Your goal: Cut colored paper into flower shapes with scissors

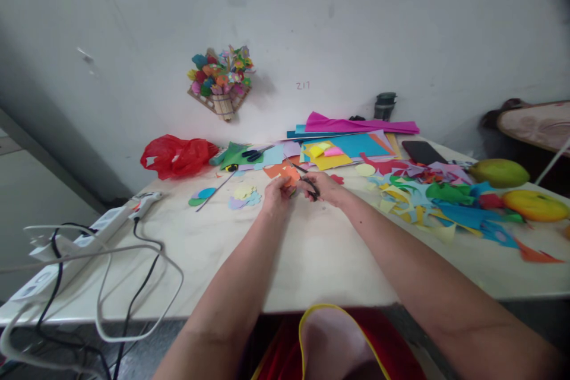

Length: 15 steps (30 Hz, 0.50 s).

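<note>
Orange jagged paper (291,174) pinched by fingers of left hand (276,191), seemingly for steadiness; black-handled metal scissors (314,189) gripped in right hand (327,187), blades forward, presumably for safety.

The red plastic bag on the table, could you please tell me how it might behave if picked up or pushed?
The red plastic bag would probably be floppy, given its thin, crumpled film. It looks light for its bulk, though any contents are hard to make out. Pushed, its slack folds would likely crumple.
</note>
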Each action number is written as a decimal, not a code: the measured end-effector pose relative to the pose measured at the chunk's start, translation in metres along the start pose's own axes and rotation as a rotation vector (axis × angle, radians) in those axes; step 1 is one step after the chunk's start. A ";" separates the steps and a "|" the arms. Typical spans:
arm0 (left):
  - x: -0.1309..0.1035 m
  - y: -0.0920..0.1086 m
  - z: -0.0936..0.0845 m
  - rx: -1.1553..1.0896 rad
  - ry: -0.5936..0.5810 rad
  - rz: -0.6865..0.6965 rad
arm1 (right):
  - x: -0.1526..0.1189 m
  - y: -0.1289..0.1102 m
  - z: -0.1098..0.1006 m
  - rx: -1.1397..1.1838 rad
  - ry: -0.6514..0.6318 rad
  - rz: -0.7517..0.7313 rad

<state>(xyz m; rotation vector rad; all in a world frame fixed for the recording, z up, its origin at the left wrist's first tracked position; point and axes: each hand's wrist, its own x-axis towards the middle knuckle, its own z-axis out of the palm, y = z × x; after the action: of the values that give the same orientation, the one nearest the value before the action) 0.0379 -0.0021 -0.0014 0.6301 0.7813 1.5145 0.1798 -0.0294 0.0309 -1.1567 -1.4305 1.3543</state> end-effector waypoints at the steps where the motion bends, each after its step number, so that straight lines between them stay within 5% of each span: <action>1: 0.000 0.001 0.000 0.001 0.001 -0.001 | 0.001 0.000 -0.001 -0.001 0.008 -0.007; 6: 0.001 0.003 -0.002 0.046 -0.011 0.011 | 0.006 0.005 -0.014 -0.010 0.078 -0.099; 15: -0.006 0.003 -0.002 0.245 -0.237 -0.073 | 0.007 0.002 -0.030 0.146 0.137 -0.221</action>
<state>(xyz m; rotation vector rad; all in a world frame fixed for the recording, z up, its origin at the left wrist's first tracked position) 0.0349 -0.0080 -0.0004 0.9358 0.8032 1.2596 0.2073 -0.0154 0.0307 -0.9482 -1.2971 1.1811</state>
